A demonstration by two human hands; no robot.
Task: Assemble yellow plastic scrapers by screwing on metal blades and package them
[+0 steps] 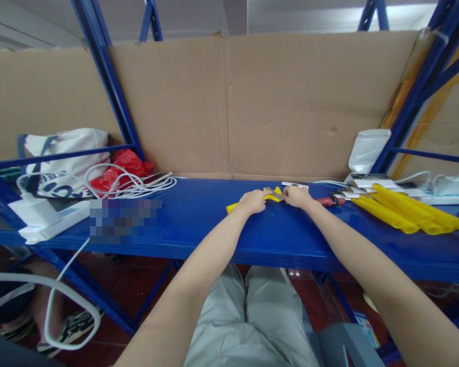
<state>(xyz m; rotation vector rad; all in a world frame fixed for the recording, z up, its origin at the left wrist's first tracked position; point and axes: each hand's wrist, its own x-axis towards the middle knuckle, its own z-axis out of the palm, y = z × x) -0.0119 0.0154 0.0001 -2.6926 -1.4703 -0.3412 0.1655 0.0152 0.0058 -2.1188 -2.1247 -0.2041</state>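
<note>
My left hand (253,202) is closed round a yellow tube-like piece (232,208), whose end sticks out to the left of the hand. Between my hands shows a small grey, metal-looking part (271,193) with yellow on either side of it. At the right end of this part, the fingers of my right hand (295,195) are pinched together. What exactly they grip is hidden. Just right of that hand lies a red-handled tool (331,202), and behind it a flat white piece (290,184).
Several yellow tubes (401,216) with pale flat ends lie on the blue table (199,224) at right. To the left are a white power strip (57,224), coiled white cable (137,186), a red bag (126,165) and a cloth bag (72,153). Cardboard (283,102) stands behind.
</note>
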